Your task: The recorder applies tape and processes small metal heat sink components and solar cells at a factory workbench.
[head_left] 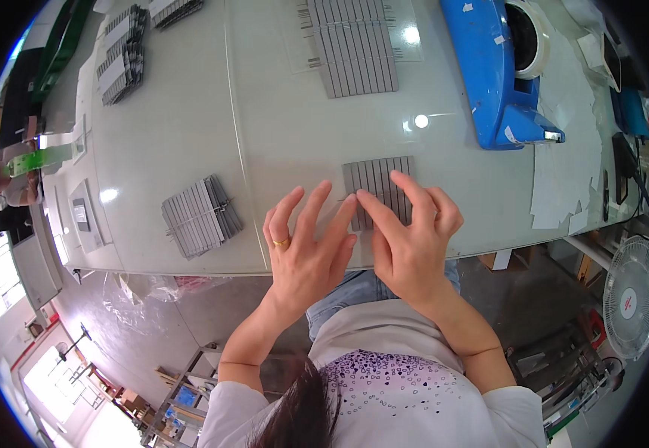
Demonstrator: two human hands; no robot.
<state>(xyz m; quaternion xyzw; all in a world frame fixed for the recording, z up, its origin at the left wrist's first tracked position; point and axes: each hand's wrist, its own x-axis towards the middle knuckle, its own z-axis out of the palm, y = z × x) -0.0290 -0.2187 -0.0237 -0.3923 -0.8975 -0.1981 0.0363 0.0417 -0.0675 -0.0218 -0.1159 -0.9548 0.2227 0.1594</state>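
Note:
A small grey panel of narrow parallel strips (379, 173) lies on the table close in front of me. Over its left edge comes my left hand (302, 254), fingers spread, with the index fingertip beside the panel. My right hand (414, 243) reaches over the near part of the panel, fingers apart. Its index fingertip meets the left index fingertip at the panel's left side, and its middle fingertip is over the strips. Neither hand grips anything. The panel's near right part is hidden under my right hand.
To the left sits a stack of similar strip panels (203, 216). A larger pile (354, 52) lies at the far middle, and more bundles (121, 56) at the far left. A blue tape dispenser (481, 82) stands at the right; a fan (631, 299) is beyond the table's edge.

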